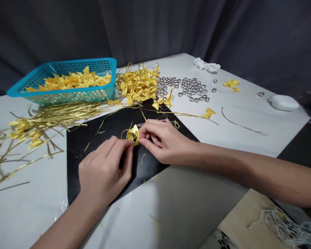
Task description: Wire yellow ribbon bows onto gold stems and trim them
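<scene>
Over the black mat (77,162), a yellow ribbon bow (133,133) with a loop of gold cord is pinched between my two hands. My left hand (107,166) grips its lower left side with thumb and forefinger. From the right, my right hand (166,140) pinches the bow's other edge, its fingers closed. Part of something pink and a grey curved piece show behind my right hand, mostly hidden. Small gold cord scraps lie on the mat.
A blue basket (62,90) holds yellow ribbon pieces. Nearby lie gold cords (67,112), a heap of looped yellow bows (138,83) and silver beads (194,88). A white crumpled tissue (206,65) and a white dish-like object (283,102) sit at the right.
</scene>
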A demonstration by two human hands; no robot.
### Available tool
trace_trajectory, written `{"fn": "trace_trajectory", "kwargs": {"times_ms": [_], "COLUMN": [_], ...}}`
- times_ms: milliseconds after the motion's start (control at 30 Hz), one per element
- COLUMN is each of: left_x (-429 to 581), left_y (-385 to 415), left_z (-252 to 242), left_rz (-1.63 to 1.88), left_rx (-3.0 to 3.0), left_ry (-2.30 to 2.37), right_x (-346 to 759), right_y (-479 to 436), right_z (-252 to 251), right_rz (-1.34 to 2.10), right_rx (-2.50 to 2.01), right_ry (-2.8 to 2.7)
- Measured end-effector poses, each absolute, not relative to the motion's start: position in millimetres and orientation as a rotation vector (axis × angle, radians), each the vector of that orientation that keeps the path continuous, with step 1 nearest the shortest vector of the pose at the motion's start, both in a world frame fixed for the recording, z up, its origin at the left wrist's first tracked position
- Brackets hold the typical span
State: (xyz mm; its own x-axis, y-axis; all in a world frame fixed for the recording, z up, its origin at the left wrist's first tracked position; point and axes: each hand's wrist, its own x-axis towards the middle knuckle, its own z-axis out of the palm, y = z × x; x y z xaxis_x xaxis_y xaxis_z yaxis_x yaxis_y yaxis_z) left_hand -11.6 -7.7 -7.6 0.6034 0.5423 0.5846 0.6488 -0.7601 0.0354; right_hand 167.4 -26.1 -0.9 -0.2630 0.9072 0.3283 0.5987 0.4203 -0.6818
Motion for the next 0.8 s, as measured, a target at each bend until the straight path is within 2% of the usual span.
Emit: {"fn": "trace_trajectory", "kwargs": {"times_ms": [200,467,800], "left_x": [-11,-10,-9], "left_y": [-7,-8,-8], "left_z": [-7,-8,-7], "left_rz": [-0.876,-0.870,-0.825], "left_rx": [-2.649,-2.606,-2.545], "left_ry": [-0.987,-0.917,-0.822], "right_x": [167,164,164], "right_y": [-27,-25,-23], "right_z": [0,6,15], "right_rz": [0.606,1.209,1.383], "right_rx": [-1.293,-1.399,-1.395], "right_ry": [-1.932,-1.474,-1.413]}}
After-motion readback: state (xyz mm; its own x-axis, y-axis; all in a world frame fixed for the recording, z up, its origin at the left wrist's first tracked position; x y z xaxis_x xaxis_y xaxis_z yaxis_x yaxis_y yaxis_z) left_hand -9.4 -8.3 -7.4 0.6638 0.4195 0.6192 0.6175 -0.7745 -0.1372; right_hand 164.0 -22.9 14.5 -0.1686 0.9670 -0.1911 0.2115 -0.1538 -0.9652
